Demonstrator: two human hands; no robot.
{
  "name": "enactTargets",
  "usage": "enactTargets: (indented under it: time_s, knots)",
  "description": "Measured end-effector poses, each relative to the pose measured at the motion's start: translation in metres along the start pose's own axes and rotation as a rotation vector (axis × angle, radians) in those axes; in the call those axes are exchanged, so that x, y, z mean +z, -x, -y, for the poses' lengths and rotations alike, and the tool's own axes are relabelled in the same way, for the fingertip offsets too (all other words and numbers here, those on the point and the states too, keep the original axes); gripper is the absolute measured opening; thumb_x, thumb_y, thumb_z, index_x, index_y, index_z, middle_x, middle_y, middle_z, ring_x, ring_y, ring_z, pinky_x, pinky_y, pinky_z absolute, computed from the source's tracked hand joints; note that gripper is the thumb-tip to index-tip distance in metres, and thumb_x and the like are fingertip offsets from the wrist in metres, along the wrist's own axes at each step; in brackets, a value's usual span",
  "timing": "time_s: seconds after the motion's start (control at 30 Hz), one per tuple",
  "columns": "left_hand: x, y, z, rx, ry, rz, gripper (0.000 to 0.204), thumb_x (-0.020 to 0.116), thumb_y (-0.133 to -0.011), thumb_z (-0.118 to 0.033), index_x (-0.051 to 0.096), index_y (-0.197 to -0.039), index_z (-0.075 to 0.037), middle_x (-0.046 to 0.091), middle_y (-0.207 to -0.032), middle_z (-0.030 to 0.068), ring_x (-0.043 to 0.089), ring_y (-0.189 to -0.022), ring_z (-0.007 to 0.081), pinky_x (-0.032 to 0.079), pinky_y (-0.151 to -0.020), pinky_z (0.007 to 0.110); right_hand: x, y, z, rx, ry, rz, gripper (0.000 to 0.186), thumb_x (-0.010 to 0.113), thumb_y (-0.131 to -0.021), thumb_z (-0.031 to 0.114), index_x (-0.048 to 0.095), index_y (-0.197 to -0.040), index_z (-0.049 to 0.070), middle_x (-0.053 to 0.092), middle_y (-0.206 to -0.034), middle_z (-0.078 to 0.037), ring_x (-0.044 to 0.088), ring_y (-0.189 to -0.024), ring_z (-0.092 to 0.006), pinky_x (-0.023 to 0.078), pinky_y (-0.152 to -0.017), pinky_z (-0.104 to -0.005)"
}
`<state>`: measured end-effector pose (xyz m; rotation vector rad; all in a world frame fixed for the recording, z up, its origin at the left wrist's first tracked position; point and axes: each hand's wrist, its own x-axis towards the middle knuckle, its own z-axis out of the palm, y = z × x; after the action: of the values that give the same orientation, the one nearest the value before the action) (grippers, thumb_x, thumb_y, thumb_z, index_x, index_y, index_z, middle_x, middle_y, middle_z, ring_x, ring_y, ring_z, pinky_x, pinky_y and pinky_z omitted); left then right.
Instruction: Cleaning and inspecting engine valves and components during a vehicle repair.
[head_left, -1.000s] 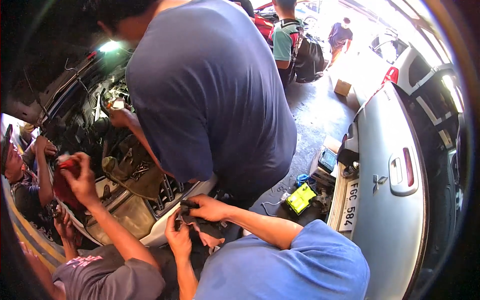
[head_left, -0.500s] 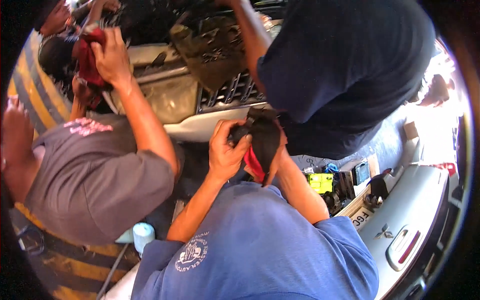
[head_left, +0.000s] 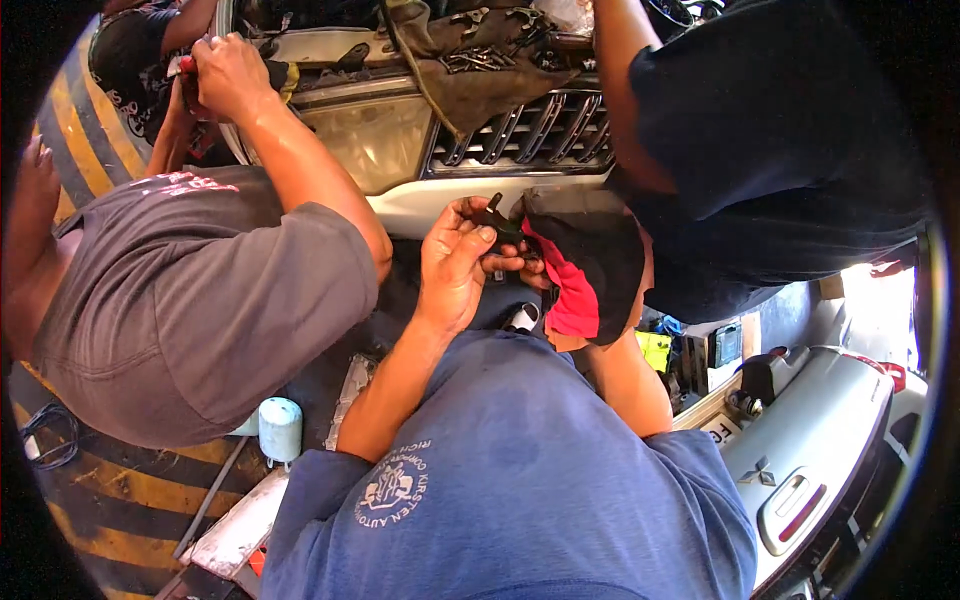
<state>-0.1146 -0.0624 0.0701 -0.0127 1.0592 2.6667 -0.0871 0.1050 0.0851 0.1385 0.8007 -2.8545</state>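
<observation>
In front of my chest, my left hand (head_left: pixel 455 262) pinches a small dark metal part (head_left: pixel 500 222) between thumb and fingers. The part has a narrow prong pointing up; its exact kind is unclear. Just right of it, my right hand (head_left: pixel 536 273) grips a red and black cloth (head_left: pixel 572 292) that drapes over most of that hand. Only some fingertips and the wrist side show. The cloth's red face is turned toward me, next to the part, and its black side (head_left: pixel 595 250) spreads to the right.
Ahead stands a vehicle front with a grille (head_left: pixel 530 130) and a brown cloth (head_left: pixel 480 75) bearing loose metal pieces. A grey-shirted co-worker (head_left: pixel 200 310) is close on my left, a dark-shirted one (head_left: pixel 770 150) ahead right. A light-blue canister (head_left: pixel 280 430) and a silver tailgate (head_left: pixel 810 450) flank me.
My hands have drawn slightly apart. The dark part now shows upright in my left fingers, and the cloth has shifted right with more red visible. The dark-shirted co-worker appears farther right.
</observation>
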Motion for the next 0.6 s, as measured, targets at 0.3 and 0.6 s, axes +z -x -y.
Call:
enactTargets:
  time_s: [0.3,0.6]
  knots:
    - [-0.009,-0.004,0.01,-0.073,-0.069,-0.058,0.031,0.045,-0.089,-0.01,0.047,-0.118,0.0,0.058,-0.092,0.0084,0.06,-0.067,0.0164,0.053,-0.055,0.029,-0.016,0.016,0.013,-0.124,0.922,0.079,0.033,0.052,-0.088,0.012,0.051,-0.119,-0.001,0.063,-0.095,-0.016,0.062,-0.076,-0.0242,0.053,-0.066,-0.0358]
    - [-0.004,-0.009,0.026,-0.174,-0.098,-0.113,0.024,0.037,-0.087,-0.011,0.056,-0.101,-0.006,0.053,-0.077,-0.0004,0.044,-0.056,0.0105,0.038,-0.049,0.026,-0.018,0.004,0.001,0.472,-0.105,0.016,0.051,0.047,-0.09,0.038,0.05,-0.126,0.0,0.055,-0.079,-0.009,0.045,-0.056,-0.0153,0.033,-0.045,-0.0249]
